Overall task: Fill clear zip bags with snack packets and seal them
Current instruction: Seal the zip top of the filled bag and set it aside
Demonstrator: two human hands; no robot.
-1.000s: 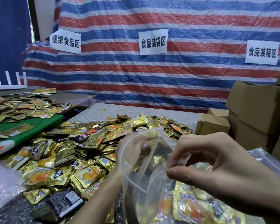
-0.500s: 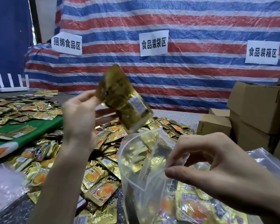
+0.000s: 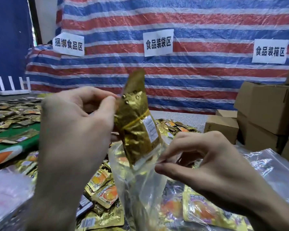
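Note:
My left hand [image 3: 77, 130] grips a bundle of gold snack packets [image 3: 137, 120] bound with a yellow rubber band. The bundle stands upright, and its lower end is inside the mouth of a clear zip bag [image 3: 140, 184]. My right hand [image 3: 207, 164] pinches the bag's rim on the right side and holds the mouth apart. A heap of loose gold and orange snack packets [image 3: 103, 194] lies on the table under and behind both hands.
Filled clear bags [image 3: 265, 169] lie at the right. Cardboard boxes [image 3: 265, 110] are stacked at the far right. A green-covered table [image 3: 12, 129] with more packets is at the left. Empty plastic bags [image 3: 5, 194] lie lower left. A striped tarp with paper signs hangs behind.
My left hand lifted a banded bundle of packets off the heap, carried it right and lowered its end into the bag's mouth. My right hand kept its hold on the rim.

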